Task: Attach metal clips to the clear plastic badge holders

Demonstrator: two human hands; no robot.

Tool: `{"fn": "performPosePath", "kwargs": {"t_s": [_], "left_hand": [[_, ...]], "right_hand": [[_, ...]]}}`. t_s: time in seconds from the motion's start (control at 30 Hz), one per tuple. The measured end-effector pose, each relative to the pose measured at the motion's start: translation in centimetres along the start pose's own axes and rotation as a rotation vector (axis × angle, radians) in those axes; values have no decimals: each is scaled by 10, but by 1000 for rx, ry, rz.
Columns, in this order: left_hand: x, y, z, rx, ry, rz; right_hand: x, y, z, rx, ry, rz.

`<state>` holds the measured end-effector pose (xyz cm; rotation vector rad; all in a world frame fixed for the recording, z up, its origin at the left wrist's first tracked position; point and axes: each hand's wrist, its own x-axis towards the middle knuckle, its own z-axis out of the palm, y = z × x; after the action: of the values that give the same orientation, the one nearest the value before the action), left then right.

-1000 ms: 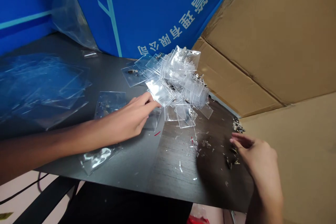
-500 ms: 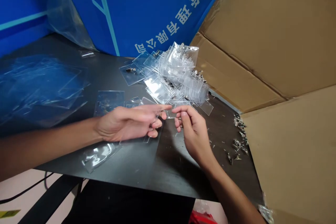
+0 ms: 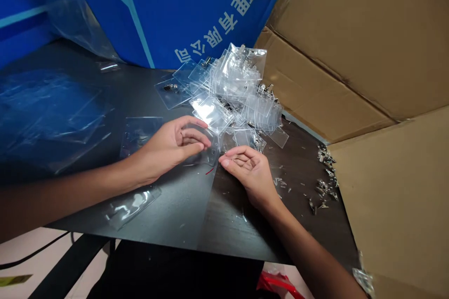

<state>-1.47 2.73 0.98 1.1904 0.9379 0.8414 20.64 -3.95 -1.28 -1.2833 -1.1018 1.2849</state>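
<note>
My left hand is in the middle of the table, thumb and a fingertip close together on a clear plastic badge holder; the holder is see-through and its outline is hard to follow. Just to its right, my right hand pinches thumb against forefinger near the holder's right edge. Whatever is in that pinch is too small to make out. Beyond the hands rises a heap of clear badge holders with metal clips on them. Another clear holder lies left of my left hand, partly behind it.
A pile of clear sleeves under bluish film covers the table's left side. Loose metal clips lie along the right edge by the cardboard. A clear plastic piece is near the front. A blue printed banner stands behind.
My left hand has turned, its fingers now curled above the thumb instead of stretched out to the right. My right hand has dropped slightly and its fingertips have come together. The view has shifted a little.
</note>
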Motion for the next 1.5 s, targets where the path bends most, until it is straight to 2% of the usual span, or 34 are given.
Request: {"fn": "performPosePath", "kwargs": {"t_s": [0.07, 0.17, 0.33, 0.5, 0.6, 0.77, 0.9, 1.13, 1.33, 1.5], "left_hand": [[0, -2, 1, 19, 18, 54], [-1, -4, 3, -21, -17, 85], [-8, -3, 3, -37, -94, -25], [-9, -2, 3, -42, -67, -98], [-7, -3, 5, -45, -92, -113], [-7, -12, 6, 57, -91, -51], [-10, -17, 5, 107, -157, 3], [-12, -8, 6, 208, -185, 53], [-12, -6, 7, 200, -179, 79], [-12, -8, 7, 231, -176, 74]], "right_hand": [[-1, 0, 2, -19, -7, -10], [-1, 1, 2, 1, -10, 25], [1, 3, -1, -46, -29, -5], [1, 4, -3, -110, -34, -108], [-1, 3, -2, -179, -29, -166], [-6, 4, 0, -298, -22, -296], [-10, 1, 1, -375, 15, -415], [-20, -2, 4, -441, 44, -422], [-20, 1, 3, -514, 58, -423], [-19, -1, 2, -519, 48, -499]]}}
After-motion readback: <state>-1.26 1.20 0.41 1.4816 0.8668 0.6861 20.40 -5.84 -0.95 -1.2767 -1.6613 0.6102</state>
